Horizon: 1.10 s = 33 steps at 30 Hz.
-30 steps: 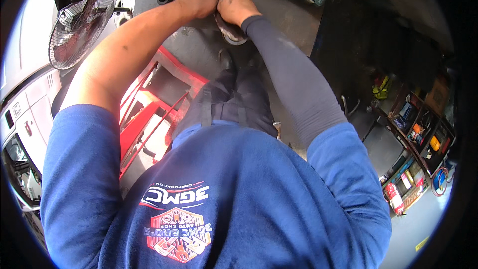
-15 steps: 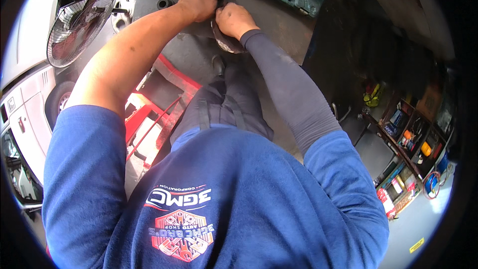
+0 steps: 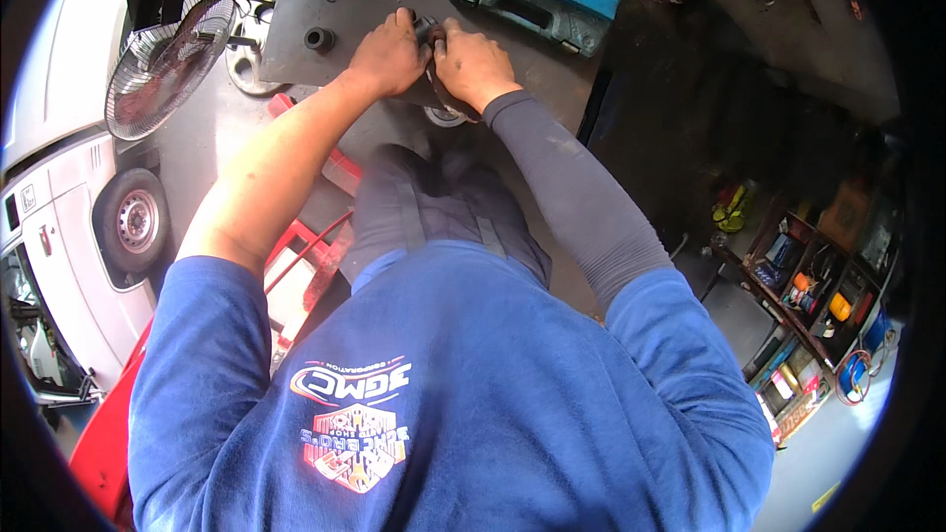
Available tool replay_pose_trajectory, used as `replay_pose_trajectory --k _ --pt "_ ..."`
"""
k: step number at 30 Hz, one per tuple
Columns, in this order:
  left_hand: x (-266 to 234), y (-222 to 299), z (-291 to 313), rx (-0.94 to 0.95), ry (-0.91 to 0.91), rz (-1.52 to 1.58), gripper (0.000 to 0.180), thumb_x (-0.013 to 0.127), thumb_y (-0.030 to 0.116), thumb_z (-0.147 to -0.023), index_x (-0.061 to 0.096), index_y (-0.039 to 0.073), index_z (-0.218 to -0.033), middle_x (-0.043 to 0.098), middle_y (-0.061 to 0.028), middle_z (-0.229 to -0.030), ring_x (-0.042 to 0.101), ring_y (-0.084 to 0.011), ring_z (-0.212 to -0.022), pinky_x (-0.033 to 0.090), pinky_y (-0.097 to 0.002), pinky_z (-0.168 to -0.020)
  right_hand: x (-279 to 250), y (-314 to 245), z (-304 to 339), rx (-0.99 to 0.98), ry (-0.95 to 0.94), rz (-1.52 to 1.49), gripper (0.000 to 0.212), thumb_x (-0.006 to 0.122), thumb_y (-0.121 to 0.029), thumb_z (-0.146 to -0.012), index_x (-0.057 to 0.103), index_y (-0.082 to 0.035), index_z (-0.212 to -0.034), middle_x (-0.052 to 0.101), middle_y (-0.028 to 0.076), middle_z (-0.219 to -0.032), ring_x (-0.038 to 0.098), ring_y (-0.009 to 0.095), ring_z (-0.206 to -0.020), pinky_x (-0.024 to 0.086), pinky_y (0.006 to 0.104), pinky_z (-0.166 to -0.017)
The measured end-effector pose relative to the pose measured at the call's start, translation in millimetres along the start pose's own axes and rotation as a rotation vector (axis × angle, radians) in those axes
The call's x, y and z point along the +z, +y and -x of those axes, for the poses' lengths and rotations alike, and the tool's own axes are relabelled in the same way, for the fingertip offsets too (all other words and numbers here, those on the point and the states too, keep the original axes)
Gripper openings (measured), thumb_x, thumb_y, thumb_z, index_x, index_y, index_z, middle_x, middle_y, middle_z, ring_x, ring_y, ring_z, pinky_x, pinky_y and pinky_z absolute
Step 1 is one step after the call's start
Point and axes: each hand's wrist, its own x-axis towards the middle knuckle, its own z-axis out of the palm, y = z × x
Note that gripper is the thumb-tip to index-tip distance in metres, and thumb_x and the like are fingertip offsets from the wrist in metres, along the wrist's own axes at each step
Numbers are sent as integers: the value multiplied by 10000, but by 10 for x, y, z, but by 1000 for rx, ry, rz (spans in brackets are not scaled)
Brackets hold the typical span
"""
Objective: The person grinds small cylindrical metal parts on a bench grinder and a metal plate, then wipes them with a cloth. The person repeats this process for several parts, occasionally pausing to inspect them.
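Observation:
My hands are close together over the grey tabletop (image 3: 296,5). The fingers of my left hand (image 3: 387,55) are closed around a dark cylindrical metal part (image 3: 426,28). My right hand (image 3: 475,65) is closed against the other side of this part. A dark, mottled rag (image 3: 451,100) hangs from under the right hand at the table's near edge; the fingers hide most of it. To the left of my left hand, a black ring-shaped part (image 3: 319,38) with a round hole rests on the table, apart from both hands.
A blue tool case (image 3: 537,5) lies beyond my right hand. At the left are a black-caged fan (image 3: 172,64) and a white vehicle (image 3: 74,222). Red metal framework (image 3: 315,246) is beside my legs. A shelf with tools and bottles (image 3: 808,276) stands at the right.
Both hands and the part between them appear lower in the view, as do the ring-shaped part and table. The blue case has shifted left in view.

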Motion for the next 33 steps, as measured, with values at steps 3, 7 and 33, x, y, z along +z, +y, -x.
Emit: replay_pose_trajectory --k 3,7,33 --pt "126 41 143 -2 123 -5 507 689 361 -1028 552 -68 -1260 631 -291 -1257 646 -488 -1205 541 -551 -1034 -8 -28 19 -22 15 71 371 529 -345 -1102 666 -56 -1289 777 308 -1148 744 526 -1106 584 611 -981" --pt "198 -43 211 -31 209 -18 470 715 336 -1019 562 -59 -1222 624 -279 -1215 641 -475 -1140 536 -539 -1009 -9 -35 -27 -48 33 75 420 503 -394 -1124 666 -56 -1312 747 307 -1250 723 525 -1156 577 607 -1010" --pt "371 -190 462 29 497 6 339 686 303 -1029 628 -7 -1152 633 -201 -1076 627 -413 -1015 530 -515 -876 311 -66 -79 -441 117 487 164 568 -138 -1003 674 -30 -1065 794 197 -872 807 391 -809 643 488 -721"
